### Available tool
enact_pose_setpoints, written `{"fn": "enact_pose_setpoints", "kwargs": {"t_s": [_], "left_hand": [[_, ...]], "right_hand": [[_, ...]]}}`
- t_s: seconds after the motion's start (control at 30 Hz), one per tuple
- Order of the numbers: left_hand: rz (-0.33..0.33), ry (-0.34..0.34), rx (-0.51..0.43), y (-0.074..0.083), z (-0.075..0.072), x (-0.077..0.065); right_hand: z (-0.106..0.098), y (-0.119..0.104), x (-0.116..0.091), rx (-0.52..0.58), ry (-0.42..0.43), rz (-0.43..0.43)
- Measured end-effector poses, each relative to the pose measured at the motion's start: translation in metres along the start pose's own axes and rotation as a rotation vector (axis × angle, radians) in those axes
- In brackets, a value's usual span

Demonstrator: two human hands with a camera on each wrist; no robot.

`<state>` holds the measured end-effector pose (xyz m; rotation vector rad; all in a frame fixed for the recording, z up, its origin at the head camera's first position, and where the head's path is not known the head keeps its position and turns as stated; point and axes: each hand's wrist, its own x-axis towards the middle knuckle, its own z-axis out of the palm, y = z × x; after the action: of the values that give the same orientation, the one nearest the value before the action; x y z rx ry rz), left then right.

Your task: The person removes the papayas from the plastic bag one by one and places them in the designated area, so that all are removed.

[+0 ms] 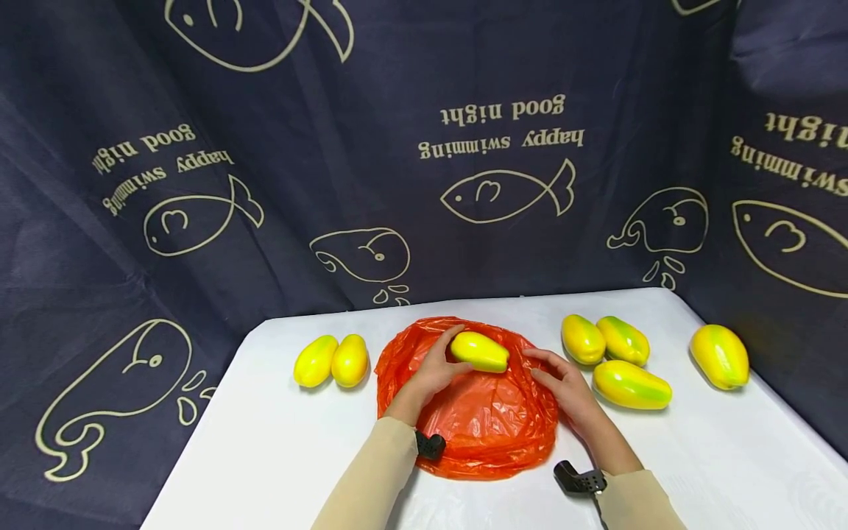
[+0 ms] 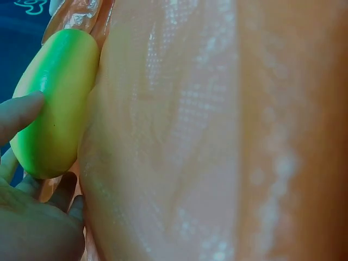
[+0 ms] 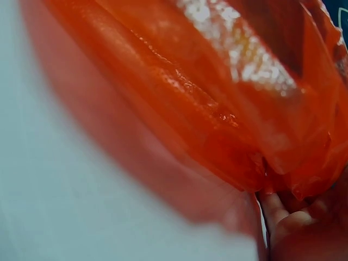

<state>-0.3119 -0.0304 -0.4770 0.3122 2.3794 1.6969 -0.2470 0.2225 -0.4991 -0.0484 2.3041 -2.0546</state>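
A yellow-green papaya [image 1: 480,352] lies over the far part of a spread red plastic bag [image 1: 477,419]. My left hand [image 1: 436,368] holds the papaya at its left end. In the left wrist view, the thumb [image 2: 22,117] lies on the papaya's green stripe and the other fingers pass under its near end. At the bag's right rim, my right hand [image 1: 563,383] grips the crumpled plastic. Its fingertips [image 3: 274,206] show at the bag's edge in the right wrist view, partly hidden by the plastic.
Two papayas [image 1: 350,361] lie side by side left of the bag on the white table [image 1: 265,442]. Right of the right hand sits a group of three papayas [image 1: 631,384]. Another papaya [image 1: 720,357] is near the right edge. A dark printed curtain [image 1: 371,147] hangs behind.
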Motion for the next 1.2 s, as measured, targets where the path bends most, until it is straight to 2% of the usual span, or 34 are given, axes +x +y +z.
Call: {"fn": "enact_pose_setpoints", "kwargs": {"t_s": [0.67, 1.07, 1.2], "left_hand": [[0.036, 0.016, 0.004, 0.001, 0.002, -0.001], [0.028, 0.056, 0.002, 0.003, -0.001, -0.007], [0.067, 0.046, 0.004, 0.006, -0.003, -0.01]], "right_hand": [[-0.001, 0.001, 0.0, -0.004, 0.0, -0.013], [-0.001, 0.0, -0.001, -0.022, -0.002, -0.03], [-0.001, 0.0, -0.001, -0.02, 0.0, -0.028]]}}
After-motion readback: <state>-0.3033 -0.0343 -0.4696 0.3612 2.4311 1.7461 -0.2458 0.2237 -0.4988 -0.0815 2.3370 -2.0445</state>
